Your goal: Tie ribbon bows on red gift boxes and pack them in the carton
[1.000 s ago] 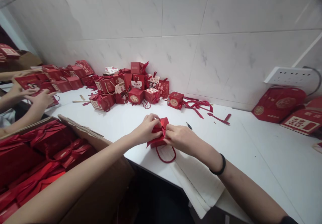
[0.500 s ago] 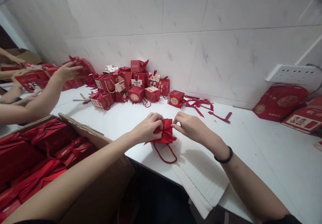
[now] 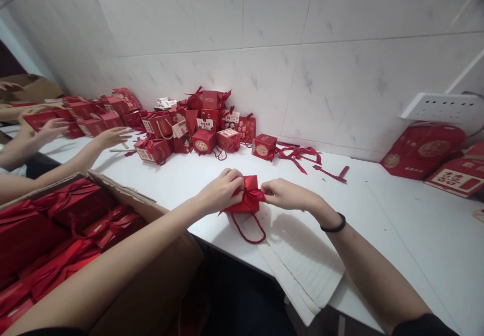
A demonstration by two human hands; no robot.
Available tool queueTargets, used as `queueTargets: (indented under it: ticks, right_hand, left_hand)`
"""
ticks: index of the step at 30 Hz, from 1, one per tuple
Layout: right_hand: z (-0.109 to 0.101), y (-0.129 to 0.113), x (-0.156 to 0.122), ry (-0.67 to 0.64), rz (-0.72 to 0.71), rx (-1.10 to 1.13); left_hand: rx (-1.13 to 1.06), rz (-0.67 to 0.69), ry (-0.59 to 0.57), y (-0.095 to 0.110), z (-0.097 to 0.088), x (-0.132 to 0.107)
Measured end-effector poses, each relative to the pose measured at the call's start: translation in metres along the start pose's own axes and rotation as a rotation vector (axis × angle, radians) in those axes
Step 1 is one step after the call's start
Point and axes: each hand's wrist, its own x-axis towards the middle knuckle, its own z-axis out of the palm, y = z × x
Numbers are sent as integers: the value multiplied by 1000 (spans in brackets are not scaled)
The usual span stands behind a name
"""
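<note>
A small red gift box (image 3: 247,206) sits on the white table in front of me, its twisted cord handle (image 3: 249,239) hanging toward the near edge. On top of it lies a dark red ribbon bow (image 3: 252,195). My left hand (image 3: 226,190) is closed over the bow's left side, pinching the ribbon; its fingertips are partly hidden. From the right, my right hand (image 3: 282,193) pinches the ribbon's right loop between thumb and fingers. Under and beside the box is a lined paper notebook (image 3: 306,265).
A cardboard carton (image 3: 128,195) of red boxes stands at the left. Several red gift boxes (image 3: 204,141) are piled by the wall, with loose ribbons (image 3: 302,155) beside them. A co-worker's hands (image 3: 109,138) reach in at left. At right, a power strip (image 3: 438,108) hangs above red packages.
My right hand has come down onto the ribbon and now grips its right loop. The co-worker's hand has lowered and released a red box, and another ribboned box sits on the pile.
</note>
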Motion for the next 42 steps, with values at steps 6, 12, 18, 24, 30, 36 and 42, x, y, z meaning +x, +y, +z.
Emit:
queueTargets:
  ticks: [6,12,18,24,30,36,42]
  right_hand:
    - [-1,-9,0,-103,20,112]
    - [-3,-12,-2,-99,28,141]
    - [-5,-11,-7,-78,16,61]
    - [-16,-19,-17,-68,75,-18]
    - [-22,-16,-27,-187,89,-65]
    - [-10,-19,-25,64,63,8]
    - [-1,-25,-14,225,-5,-46]
  left_hand:
    - [-50,-86,-35,2,1,0]
    - [-21,-143,-66,5,1,1]
    - [-3,-148,-90,7,1,2]
    - [20,-196,-84,2,0,-1]
    - [-65,-146,-45,1,0,-3]
    - [-10,-75,2,4,0,-1]
    - [125,30,1,4,-1,0]
